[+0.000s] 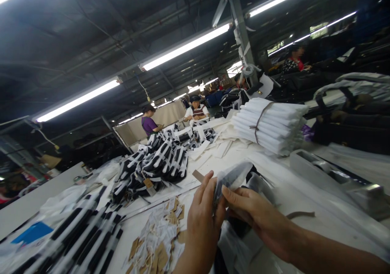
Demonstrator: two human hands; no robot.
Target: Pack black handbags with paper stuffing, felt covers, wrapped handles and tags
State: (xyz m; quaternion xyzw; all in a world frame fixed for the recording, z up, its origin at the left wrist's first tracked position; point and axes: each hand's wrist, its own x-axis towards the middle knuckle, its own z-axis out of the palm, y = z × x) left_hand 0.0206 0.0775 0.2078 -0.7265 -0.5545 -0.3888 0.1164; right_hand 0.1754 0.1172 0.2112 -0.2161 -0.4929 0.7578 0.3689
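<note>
At the front of the table, a black piece in a translucent white wrap (233, 175) is between my hands; it looks like a strap or bag handle, but much of it is hidden. My left hand (202, 215) grips its left side, with the fingers partly behind the wrap. From the right, my right hand (258, 213) pinches the same wrap, thumb on top. A heap of paper tags with strings (158, 233), brown and white, lies left of my left hand. Loose wrap and dark material hang below both hands.
Beyond the tags is a pile of black straps with white wrapping (161, 160); more striped black-and-white strips (82, 233) lie front left. A tied bundle of white rolls (268, 123) and a grey tape dispenser (335, 180) stand at right. Two people (149, 123) work across the table.
</note>
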